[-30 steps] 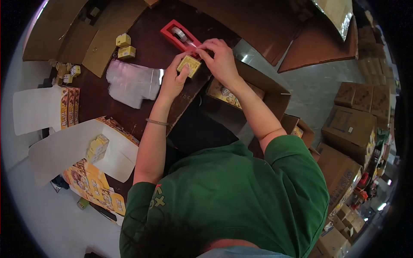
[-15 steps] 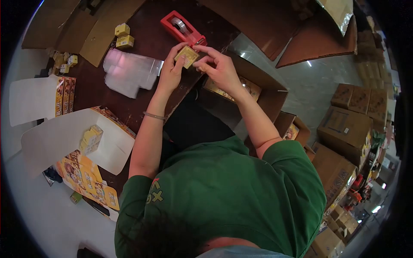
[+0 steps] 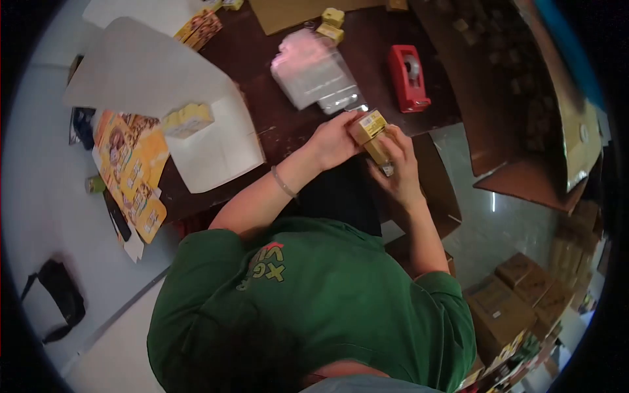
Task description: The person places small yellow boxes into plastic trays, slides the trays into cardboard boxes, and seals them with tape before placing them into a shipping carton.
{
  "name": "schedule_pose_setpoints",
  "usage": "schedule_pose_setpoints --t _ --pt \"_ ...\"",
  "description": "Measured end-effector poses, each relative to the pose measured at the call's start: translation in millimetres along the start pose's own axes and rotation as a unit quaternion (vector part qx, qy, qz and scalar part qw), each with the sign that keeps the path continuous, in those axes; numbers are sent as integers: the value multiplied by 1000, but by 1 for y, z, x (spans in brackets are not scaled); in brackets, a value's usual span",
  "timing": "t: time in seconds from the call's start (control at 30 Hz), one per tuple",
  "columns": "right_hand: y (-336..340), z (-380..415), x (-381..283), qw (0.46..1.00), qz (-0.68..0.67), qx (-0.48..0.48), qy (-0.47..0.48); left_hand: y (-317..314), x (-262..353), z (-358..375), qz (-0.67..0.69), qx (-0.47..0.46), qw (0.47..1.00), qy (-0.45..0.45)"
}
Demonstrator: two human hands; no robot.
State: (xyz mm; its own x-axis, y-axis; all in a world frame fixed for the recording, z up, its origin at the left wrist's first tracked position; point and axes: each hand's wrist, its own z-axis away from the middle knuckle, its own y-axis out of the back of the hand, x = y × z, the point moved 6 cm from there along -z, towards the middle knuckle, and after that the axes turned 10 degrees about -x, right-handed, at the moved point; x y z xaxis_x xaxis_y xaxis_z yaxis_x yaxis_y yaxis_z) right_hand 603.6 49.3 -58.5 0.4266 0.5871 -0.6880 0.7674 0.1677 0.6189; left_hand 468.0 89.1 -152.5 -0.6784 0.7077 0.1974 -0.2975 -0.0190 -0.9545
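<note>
My left hand (image 3: 337, 140) is closed on a small yellow box (image 3: 372, 124) that has a white printed label. Directly below it is another small yellow-brown box (image 3: 378, 152), touching or nearly touching the first. The fingers of my right hand (image 3: 402, 165) are wrapped round that lower box from the right side. Just beyond my left hand lies a pile of clear plastic bags (image 3: 311, 75). A red tape dispenser (image 3: 409, 80) stands on the dark table (image 3: 262, 72), beyond my right hand.
An open white display carton (image 3: 223, 154) at left holds several small yellow boxes (image 3: 189, 120). More small yellow boxes (image 3: 331, 25) sit at the table's far side. A flattened orange printed carton (image 3: 134, 167) hangs by the left edge. Large cardboard boxes (image 3: 501, 314) stand at right.
The view has turned left, so the table's things appear farther right. Both hands are nearer my body. A second small box now shows between them, and my right hand has closed round it.
</note>
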Motion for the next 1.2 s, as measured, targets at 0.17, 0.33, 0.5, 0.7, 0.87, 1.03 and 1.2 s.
schedule_pose_setpoints --t 0.17,0.33,0.5,0.7,0.87,1.03,1.2 --pt "-31 -80 -43 955 -280 -87 -42 -23 55 170 -571 237 747 -245" --pt "-167 -190 -82 970 -130 -193 75 -16 68 244 -802 356 430 -213" --pt "-229 -212 -74 978 53 -95 177 4 65 247 -792 352 465 -183" --pt "-81 -184 41 928 281 28 -243 -29 70 222 -788 282 488 -247" --pt "-58 -161 111 962 -21 32 -272 -56 69 145 -756 163 580 -256" --pt "-61 -140 100 950 0 25 -312 -38 65 98 -781 176 542 -254" --pt "-55 -134 105 944 -134 94 -287 -42 66 99 -735 201 604 -233"
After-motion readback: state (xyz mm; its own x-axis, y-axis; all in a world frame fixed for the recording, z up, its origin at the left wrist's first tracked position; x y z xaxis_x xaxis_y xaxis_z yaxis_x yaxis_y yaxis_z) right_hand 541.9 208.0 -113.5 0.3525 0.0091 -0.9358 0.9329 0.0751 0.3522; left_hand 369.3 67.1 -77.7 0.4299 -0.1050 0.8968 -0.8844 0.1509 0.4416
